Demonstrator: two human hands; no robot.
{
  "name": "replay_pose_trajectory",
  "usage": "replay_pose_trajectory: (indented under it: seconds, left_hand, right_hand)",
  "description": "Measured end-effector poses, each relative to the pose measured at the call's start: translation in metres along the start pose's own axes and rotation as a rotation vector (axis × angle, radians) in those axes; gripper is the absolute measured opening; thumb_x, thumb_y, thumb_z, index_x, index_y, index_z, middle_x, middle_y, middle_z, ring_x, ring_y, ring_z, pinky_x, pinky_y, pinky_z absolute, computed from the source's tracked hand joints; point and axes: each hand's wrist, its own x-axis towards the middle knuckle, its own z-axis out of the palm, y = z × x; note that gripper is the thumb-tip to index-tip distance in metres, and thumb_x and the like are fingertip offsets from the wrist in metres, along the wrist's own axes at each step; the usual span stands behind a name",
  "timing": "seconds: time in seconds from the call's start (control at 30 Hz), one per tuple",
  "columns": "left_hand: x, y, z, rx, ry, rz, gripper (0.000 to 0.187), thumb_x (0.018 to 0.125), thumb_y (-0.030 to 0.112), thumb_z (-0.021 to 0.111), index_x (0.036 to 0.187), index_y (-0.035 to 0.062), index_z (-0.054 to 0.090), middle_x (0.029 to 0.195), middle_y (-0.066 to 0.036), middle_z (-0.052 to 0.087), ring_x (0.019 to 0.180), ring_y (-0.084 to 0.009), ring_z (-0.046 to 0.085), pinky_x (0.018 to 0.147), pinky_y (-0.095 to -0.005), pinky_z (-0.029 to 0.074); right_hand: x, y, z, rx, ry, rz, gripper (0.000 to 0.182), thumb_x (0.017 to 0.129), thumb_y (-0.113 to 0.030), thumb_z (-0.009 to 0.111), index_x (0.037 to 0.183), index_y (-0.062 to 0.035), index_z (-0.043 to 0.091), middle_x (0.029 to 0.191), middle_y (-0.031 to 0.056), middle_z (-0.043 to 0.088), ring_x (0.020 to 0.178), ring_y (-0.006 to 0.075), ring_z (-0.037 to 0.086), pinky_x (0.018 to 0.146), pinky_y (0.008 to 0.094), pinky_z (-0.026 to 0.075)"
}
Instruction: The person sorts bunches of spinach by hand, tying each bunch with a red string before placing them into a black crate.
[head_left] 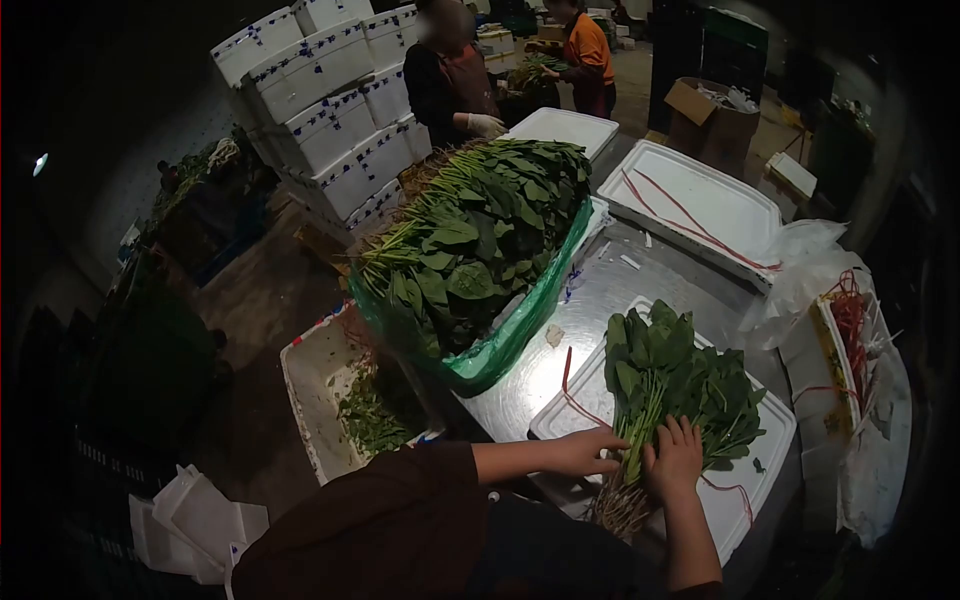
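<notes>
A bunch of leafy green vegetables point(640, 385) lies on a white foam lid point(755, 505), leaves pointing away from me and roots point(622, 505) towards me. My left hand point(588, 452) touches the left side of the stems, thumb and fingers apart. On the right side of the bunch rests my right hand point(676, 458), its fingers spread over the stems and lower leaves. A red tie point(580, 398) extends from under the bunch on the left, and another red tie end point(735, 490) shows on the right.
A large heap of the same greens point(480, 240) sits in a green plastic liner point(510, 350) on the metal table point(630, 270). Below it stands a foam box point(305, 385) with loose leaves. Foam boxes point(320, 140) are stacked behind. Two people point(460, 85) work at the back.
</notes>
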Motion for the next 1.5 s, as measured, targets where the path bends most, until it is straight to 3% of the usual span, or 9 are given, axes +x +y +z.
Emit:
replay_pose_trajectory:
  seconds: [0.13,0.33,0.5,0.73,0.93,1.1,1.37,1.43,1.5]
  left_hand:
    - [-0.039,0.01,-0.06,-0.323,-0.131,-0.124,0.046,0.092,0.03,0.053,0.131,0.0076,0.046,0.119,-0.016,0.052,0.106,-0.0226,0.054,0.086,-0.0325,0.045]
    - [-0.111,-0.004,-0.137,-0.484,-0.014,-0.089,0.046,0.093,0.03,0.051,0.132,0.0066,0.045,0.116,-0.011,0.056,0.099,-0.0168,0.057,0.084,-0.0308,0.047]
    - [-0.17,-0.014,-0.186,-0.656,0.018,-0.123,0.045,0.094,0.025,0.051,0.135,0.0081,0.042,0.121,-0.007,0.053,0.098,-0.0122,0.054,0.085,-0.0276,0.046]
    - [-0.256,-0.047,-0.219,-0.902,0.361,-0.151,0.043,0.093,0.017,0.051,0.133,0.0049,0.043,0.118,-0.008,0.056,0.093,-0.0109,0.057,0.081,-0.0256,0.047]
    - [-0.3,-0.112,-0.224,-0.932,1.017,-0.251,0.04,0.093,0.024,0.051,0.127,0.0033,0.049,0.106,-0.006,0.058,0.084,-0.011,0.056,0.074,-0.0259,0.047]
    - [-0.302,-0.156,-0.242,-1.062,1.441,-0.312,0.047,0.093,0.026,0.051,0.131,0.001,0.041,0.112,-0.007,0.053,0.094,-0.0134,0.053,0.079,-0.0277,0.044]
    - [-0.268,-0.181,-0.278,-0.975,1.447,-0.336,0.058,0.09,0.029,0.056,0.135,-0.0007,0.033,0.114,-0.008,0.05,0.099,-0.0155,0.051,0.083,-0.0296,0.043]
    - [-0.263,-0.189,-0.279,-0.983,1.448,-0.364,0.062,0.089,0.03,0.057,0.137,-0.0007,0.031,0.116,-0.009,0.049,0.101,-0.0163,0.051,0.084,-0.0303,0.043]
    - [-0.26,-0.196,-0.28,-0.908,1.459,-0.436,0.067,0.088,0.032,0.058,0.139,0.0007,0.028,0.118,-0.012,0.047,0.104,-0.0189,0.05,0.086,-0.0319,0.043]
  right_hand:
    - [0.002,-0.003,-0.003,-0.057,-0.026,-0.033,0.041,0.075,-0.024,0.067,0.11,-0.0037,0.059,0.126,0.0133,0.052,0.123,0.0348,0.041,0.106,0.0493,0.026]
    - [0.05,-0.036,-0.039,-0.172,-0.165,-0.101,0.041,0.072,-0.022,0.07,0.108,-0.0062,0.06,0.121,0.0117,0.055,0.12,0.0347,0.043,0.103,0.0504,0.03]
    - [0.141,-0.108,-0.076,-0.015,-0.325,-0.224,0.037,0.073,-0.023,0.07,0.105,-0.0053,0.061,0.105,0.0138,0.062,0.1,0.0338,0.057,0.086,0.0429,0.046]
    - [0.244,-0.224,-0.07,0.149,-0.35,-0.54,0.031,0.078,-0.02,0.067,0.104,-0.0044,0.061,0.1,0.0151,0.063,0.092,0.0348,0.06,0.079,0.0407,0.049]
    - [0.305,-0.32,-0.063,0.215,-0.332,-0.854,0.031,0.08,-0.02,0.065,0.106,-0.0032,0.06,0.098,0.0176,0.063,0.091,0.0356,0.06,0.079,0.0401,0.049]
    - [0.358,-0.377,-0.03,0.172,-0.348,-0.748,0.034,0.085,-0.022,0.062,0.113,-0.0031,0.058,0.108,0.0177,0.061,0.1,0.0335,0.058,0.085,0.0386,0.046]
    - [0.393,-0.448,0.059,-0.157,-0.145,-0.939,0.06,0.079,-0.039,0.064,0.128,-0.009,0.046,0.126,0.0144,0.052,0.12,0.0299,0.046,0.099,0.0413,0.037]
    - [0.391,-0.445,0.076,-0.192,-0.106,-1.012,0.052,0.08,-0.037,0.062,0.12,-0.0076,0.049,0.122,0.014,0.054,0.118,0.0283,0.048,0.1,0.0413,0.036]
    - [0.389,-0.444,0.08,-0.112,0.056,-1.131,0.038,0.082,-0.033,0.059,0.108,-0.0064,0.051,0.104,0.0146,0.062,0.103,0.0317,0.056,0.089,0.0432,0.044]
